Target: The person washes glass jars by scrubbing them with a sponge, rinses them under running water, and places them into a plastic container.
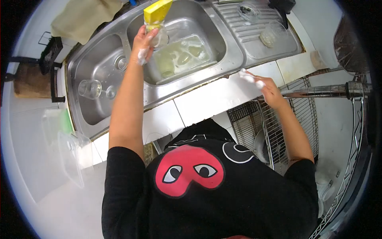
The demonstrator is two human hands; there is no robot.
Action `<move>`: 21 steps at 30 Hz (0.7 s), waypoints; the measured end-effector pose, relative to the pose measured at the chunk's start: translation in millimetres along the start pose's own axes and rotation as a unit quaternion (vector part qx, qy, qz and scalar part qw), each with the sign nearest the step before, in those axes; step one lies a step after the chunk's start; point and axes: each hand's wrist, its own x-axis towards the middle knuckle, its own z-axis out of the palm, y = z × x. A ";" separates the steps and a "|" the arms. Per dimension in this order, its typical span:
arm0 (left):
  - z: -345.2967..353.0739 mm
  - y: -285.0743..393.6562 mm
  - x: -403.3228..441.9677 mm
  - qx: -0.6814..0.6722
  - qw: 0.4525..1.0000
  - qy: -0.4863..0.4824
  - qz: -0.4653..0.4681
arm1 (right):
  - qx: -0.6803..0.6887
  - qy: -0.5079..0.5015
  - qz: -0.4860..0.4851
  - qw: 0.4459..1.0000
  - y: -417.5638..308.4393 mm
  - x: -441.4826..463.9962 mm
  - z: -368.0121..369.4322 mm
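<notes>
Over the larger sink basin (217, 28), my left hand (144, 44) is closed round a soapy glass (160, 38). A yellow sponge (158, 11) sticks up at the glass's far end, with foam where the two meet. Suds also cover part of my left wrist. My right hand (266, 88) is raised over the white tiled edge of the counter (215, 97), its fingers stretched out with foam on them and nothing held. Below my left hand, a tub of soapy water (181, 57) with glassware in it stands in the basin.
A stemmed glass (90, 89) lies in the smaller left basin (89, 53). On the ribbed drainboard (254, 44) at the right are a glass (268, 38) and a clear dish (248, 12). A wire rack (304, 107) stands by my right arm. Clear plastic containers (71, 155) are at the left.
</notes>
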 end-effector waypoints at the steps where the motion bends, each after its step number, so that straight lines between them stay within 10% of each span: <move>1: -4.0 -2.5 1.0 0.000 1.000 0.001 -0.004 | 0.032 -0.013 0.010 0.999 -6.0 3.5 4.0; 13: -10.7 6.0 -10.7 -0.067 0.997 -0.020 -0.016 | 0.127 -0.253 -0.086 0.955 -5.7 29.3 94.5; 21: -6.8 1.6 4.7 -0.103 0.993 -0.045 -0.036 | -0.097 0.004 -0.056 0.994 48.7 147.8 40.7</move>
